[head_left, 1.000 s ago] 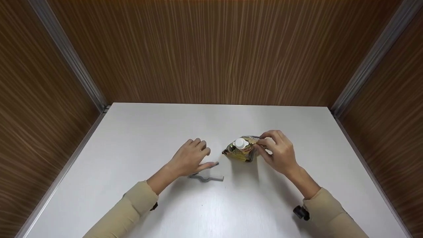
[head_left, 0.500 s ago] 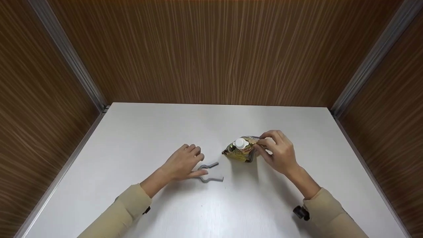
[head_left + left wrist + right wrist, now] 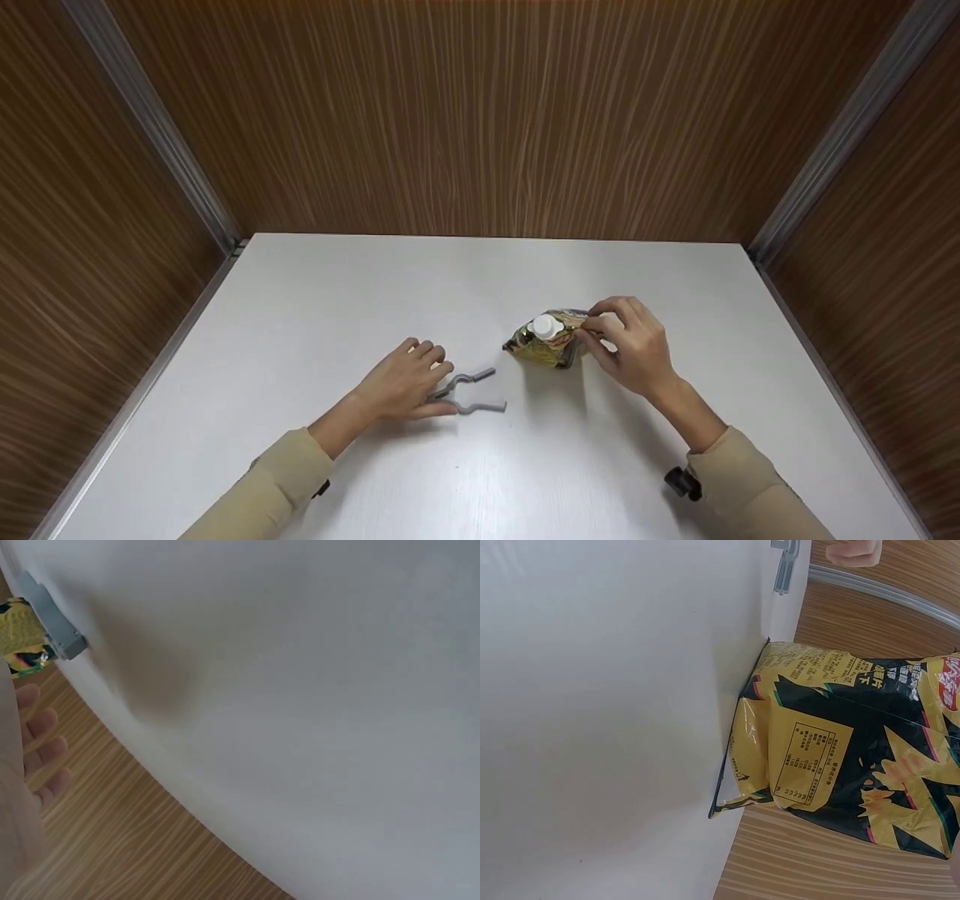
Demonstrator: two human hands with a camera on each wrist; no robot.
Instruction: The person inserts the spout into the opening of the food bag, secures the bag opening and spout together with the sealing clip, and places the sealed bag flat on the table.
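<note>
The right hand (image 3: 634,345) has its grip on the top of a yellow-and-black snack bag (image 3: 547,341), thumb and fingertips pinching the folded upper edge beside a white clip (image 3: 545,325) that sits on it. The bag stands upright on the white tabletop (image 3: 525,472), a little right of centre, its long axis vertical and its printed face toward the right wrist camera (image 3: 840,757).

The left hand (image 3: 401,382) lies low on the tabletop, fingers loosely extended, its thumb and fingertips touching the near end of a grey sealing clip (image 3: 469,391). Whether it actually has a grip on the clip I cannot tell. The clip lies flat, its two arms spread open in a V that points right, toward the bag, with its long axis running left to right.

Compared with a second ago, the left hand has drawn back toward the person and lower, uncovering the clip; the right hand and bag have not moved.

Open tabletop surrounds both things on every side; the wood-grain walls (image 3: 480,112) and the tabletop's edges are well apart from the hands.
</note>
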